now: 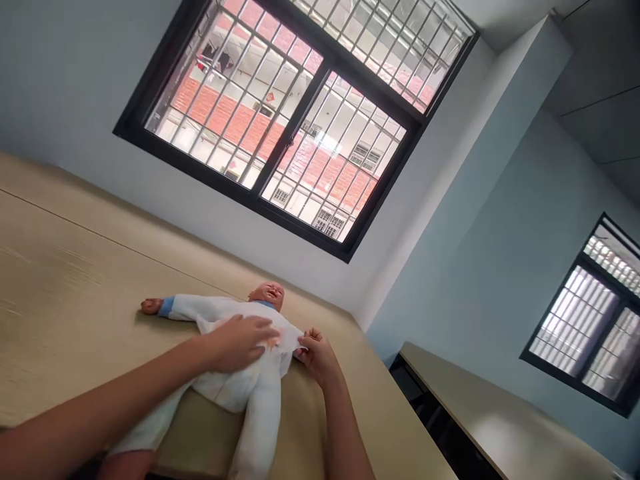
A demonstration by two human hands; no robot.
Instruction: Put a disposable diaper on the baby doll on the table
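Note:
A baby doll (265, 407) in a white suit with blue cuff and collar lies on its back on the table, head away from me. Its arm at the left stretches out sideways. Over its chest is a thin white cloth (287, 337) with a blurred orange patch. Flat on this cloth rests my left hand (237, 343), fingers stretched out and a little apart. At the doll's other side my right hand (319, 357) pinches the cloth's edge between thumb and fingers. The doll's arm on that side is mostly hidden behind my right hand.
The doll lies on a pale wooden table (65, 287) that meets the wall beneath a barred window (300, 140). To the right, past a gap, is another wooden table (500, 413) with a dark open shelf below. A second window (590, 320) is in the far wall.

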